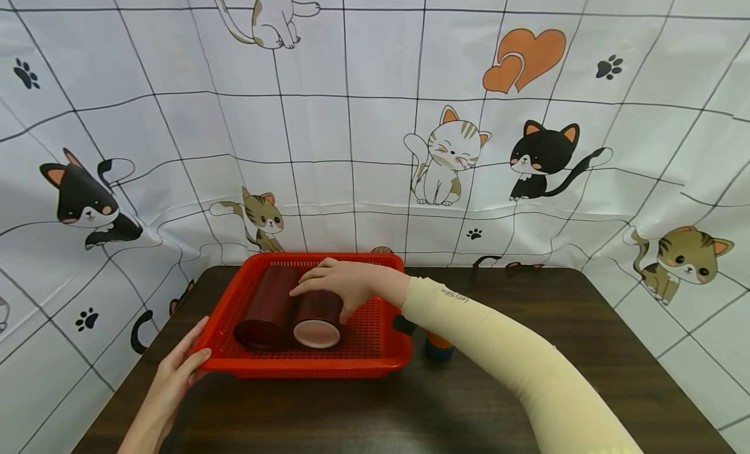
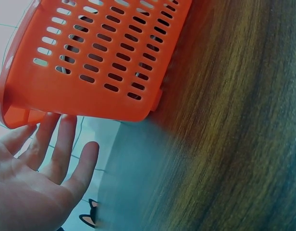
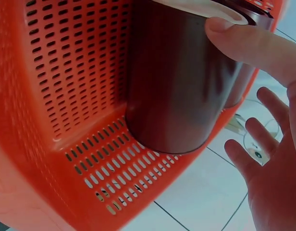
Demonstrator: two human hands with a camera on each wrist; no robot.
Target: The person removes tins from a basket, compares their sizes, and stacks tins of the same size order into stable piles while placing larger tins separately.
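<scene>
A red plastic basket (image 1: 363, 366) with slotted walls sits on the table. My left hand (image 1: 176, 369) holds its front left corner, thumb on the rim and fingers below; the left wrist view shows fingertips against the rim's underside. Two dark maroon cylindrical canisters lie side by side in the basket. The nearer-right canister (image 1: 319, 307) shows a whitish round end; the left canister (image 1: 266, 311) has a dark end. Over the right canister spreads my right hand (image 1: 340, 281). In the right wrist view its thumb overlaps the canister's pale end, while three fingers stand apart from the side.
To the right of the basket, partly behind the sleeved right forearm (image 1: 492, 330), stands a small orange and blue object (image 1: 439, 346). A black item (image 1: 403, 324) shows at the basket's right rim. Cat-print sheeting (image 1: 381, 128) surrounds the dark wooden table (image 1: 305, 415).
</scene>
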